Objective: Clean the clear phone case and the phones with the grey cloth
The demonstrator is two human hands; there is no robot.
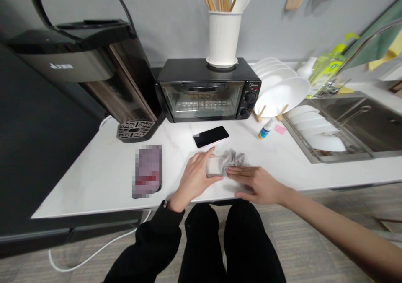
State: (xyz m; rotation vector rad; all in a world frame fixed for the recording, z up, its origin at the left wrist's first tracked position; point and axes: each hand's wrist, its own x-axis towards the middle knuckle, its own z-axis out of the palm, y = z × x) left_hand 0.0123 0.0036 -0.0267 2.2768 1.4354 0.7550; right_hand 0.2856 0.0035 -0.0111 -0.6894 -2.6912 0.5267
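A pale, see-through phone case (215, 165) lies flat on the white counter near its front edge. My left hand (195, 172) holds it by the edges, thumb on the near side and fingers on the far side. A crumpled light grey cloth (235, 159) covers the case's right end. With its fingers together, my right hand (256, 182) presses the cloth down there. Just beyond the case is a dark-screened phone (211, 137). A small spray bottle (266, 129) with a blue and yellow label stands farther right, beside a pink slip (280, 129).
A black toaster oven (204, 71) stands at the back with a white cup (224, 37) of chopsticks on top. The tall drink dispenser (125, 73) is left, above a pixelated purple item (148, 161). Plates (281, 96) stand in a rack near the sink (367, 125).
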